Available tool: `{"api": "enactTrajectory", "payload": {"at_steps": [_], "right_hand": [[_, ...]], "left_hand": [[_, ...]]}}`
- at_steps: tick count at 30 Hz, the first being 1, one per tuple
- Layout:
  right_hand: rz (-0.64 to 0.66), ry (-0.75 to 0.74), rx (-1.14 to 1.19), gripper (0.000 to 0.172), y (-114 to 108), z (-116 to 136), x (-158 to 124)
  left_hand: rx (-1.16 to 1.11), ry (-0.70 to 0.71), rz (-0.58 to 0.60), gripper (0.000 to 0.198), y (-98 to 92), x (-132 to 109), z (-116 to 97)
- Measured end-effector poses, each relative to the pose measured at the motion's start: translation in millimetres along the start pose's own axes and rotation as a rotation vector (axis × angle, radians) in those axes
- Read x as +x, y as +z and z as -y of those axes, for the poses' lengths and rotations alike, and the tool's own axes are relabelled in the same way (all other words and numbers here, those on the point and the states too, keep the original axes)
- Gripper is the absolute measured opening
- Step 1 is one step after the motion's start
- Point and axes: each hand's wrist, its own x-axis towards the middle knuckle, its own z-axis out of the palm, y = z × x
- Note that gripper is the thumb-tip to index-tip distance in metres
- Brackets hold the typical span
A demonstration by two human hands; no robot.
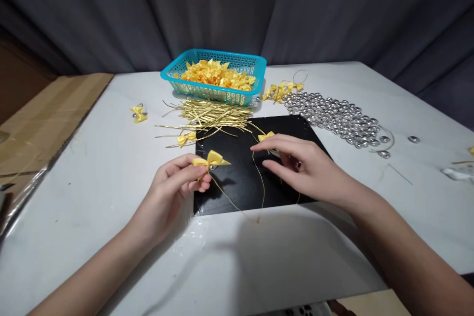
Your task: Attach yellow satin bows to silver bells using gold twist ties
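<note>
My left hand (177, 183) pinches a small yellow ribbon bow (211, 159) with a thin gold wire (226, 197) trailing from it over the black mat (244, 182). My right hand (296, 160) hovers over the mat with fingers stretched out, the fingertips touching a gold wire (259, 177) near a second yellow bow (266, 136). A further bow (186, 138) lies at the mat's far left corner.
A blue basket (217, 90) of yellow bows stands at the back. A pile of gold wires (211, 113) lies in front of it. Several silver beads (333, 116) spread to the right, finished bows (281, 90) beside them. A lone bow (138, 113) and cardboard (44, 118) lie left.
</note>
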Motion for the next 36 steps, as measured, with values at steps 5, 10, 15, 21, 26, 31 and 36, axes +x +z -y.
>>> {"api": "enactTrajectory", "payload": {"at_steps": [5, 10, 15, 21, 26, 31, 36], "right_hand": [[0.435, 0.299, 0.536, 0.036, 20.8, 25.9, -4.1], [0.45, 0.349, 0.686, 0.025, 17.8, 30.1, -2.5], [0.071, 0.292, 0.569, 0.021, 6.3, 24.7, -4.2], [0.145, 0.427, 0.639, 0.026, 18.4, 33.5, -4.6], [0.232, 0.452, 0.719, 0.013, 25.7, 36.7, -5.6], [0.306, 0.442, 0.8, 0.012, 29.0, 38.0, -12.6], [0.137, 0.176, 0.584, 0.01, 27.9, 41.0, -13.3]], "left_hand": [[0.101, 0.059, 0.027, 0.008, 0.1, -1.0, 3.8], [0.134, 0.17, -0.048, 0.007, -2.9, -1.2, 1.4], [0.289, 0.206, -0.005, 0.008, -2.8, -8.6, 2.2], [0.24, -0.026, 0.17, 0.016, 4.1, -14.6, 10.0], [0.181, -0.148, 0.246, 0.018, 4.7, -14.0, 15.1], [0.146, -0.202, 0.269, 0.017, 6.6, -15.0, 12.5], [0.212, -0.086, 0.248, 0.013, 8.5, -15.8, 10.1]]}}
